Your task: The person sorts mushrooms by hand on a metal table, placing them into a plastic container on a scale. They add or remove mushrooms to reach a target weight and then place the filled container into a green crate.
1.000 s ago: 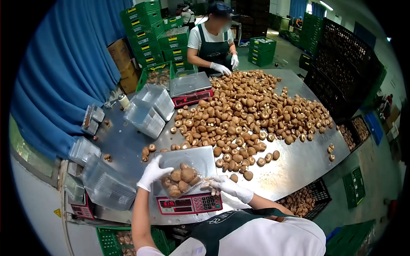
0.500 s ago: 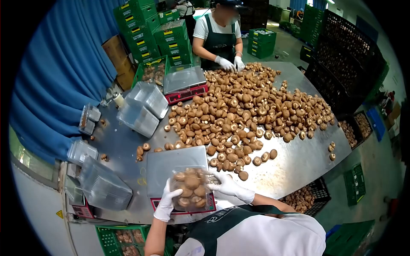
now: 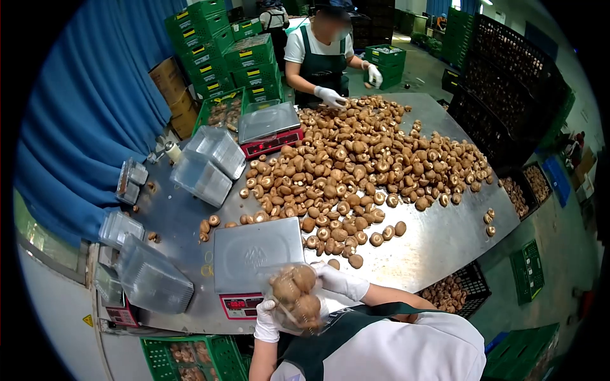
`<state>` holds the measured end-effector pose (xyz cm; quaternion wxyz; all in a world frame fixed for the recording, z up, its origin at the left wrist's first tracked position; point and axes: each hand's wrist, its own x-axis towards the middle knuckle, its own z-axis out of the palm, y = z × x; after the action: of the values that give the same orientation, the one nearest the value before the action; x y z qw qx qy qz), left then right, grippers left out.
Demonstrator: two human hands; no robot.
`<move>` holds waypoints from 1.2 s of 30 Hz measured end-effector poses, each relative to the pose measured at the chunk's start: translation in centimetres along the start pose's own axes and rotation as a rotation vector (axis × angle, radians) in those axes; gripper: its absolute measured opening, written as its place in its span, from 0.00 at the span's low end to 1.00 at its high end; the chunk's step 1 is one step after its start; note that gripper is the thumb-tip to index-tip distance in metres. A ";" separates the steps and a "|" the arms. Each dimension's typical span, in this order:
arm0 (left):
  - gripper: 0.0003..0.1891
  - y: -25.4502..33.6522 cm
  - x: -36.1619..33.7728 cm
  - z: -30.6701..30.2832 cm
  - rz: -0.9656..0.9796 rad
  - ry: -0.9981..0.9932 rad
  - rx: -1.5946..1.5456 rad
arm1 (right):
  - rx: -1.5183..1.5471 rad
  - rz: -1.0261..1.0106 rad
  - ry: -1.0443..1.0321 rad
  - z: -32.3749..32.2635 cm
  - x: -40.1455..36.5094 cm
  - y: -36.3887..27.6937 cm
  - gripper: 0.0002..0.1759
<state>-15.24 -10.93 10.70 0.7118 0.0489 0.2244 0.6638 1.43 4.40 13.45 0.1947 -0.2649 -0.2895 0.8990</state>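
Note:
Both of my gloved hands grip a clear plastic tray of mushrooms, tilted and blurred by motion, just in front of the scale's near edge. My left hand is closed on its lower left side. On its upper right side is my right hand, fingers partly hidden behind the tray. Directly beyond lies the bare metal plate of a weighing scale with a lit red display. A large heap of brown mushrooms covers the table past the scale.
Stacked clear trays stand at the left, with more empty trays farther back. A co-worker in white gloves stands across the metal table beside a second scale. A green crate holding packed trays sits below the near edge.
The tray has come off the scale toward my body and tilted, with both hands on it. The co-worker's hands have moved apart, one lifting to the right.

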 end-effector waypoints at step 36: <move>0.36 -1.4 -4.6 10.1 -0.189 0.061 0.490 | -0.774 0.237 -0.251 -1.6 -15.8 -6.9 0.14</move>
<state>-10.19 -13.22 20.37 0.7306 0.1784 0.4033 0.5213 16.09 2.39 22.41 -0.0604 -0.2383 -0.5945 0.7655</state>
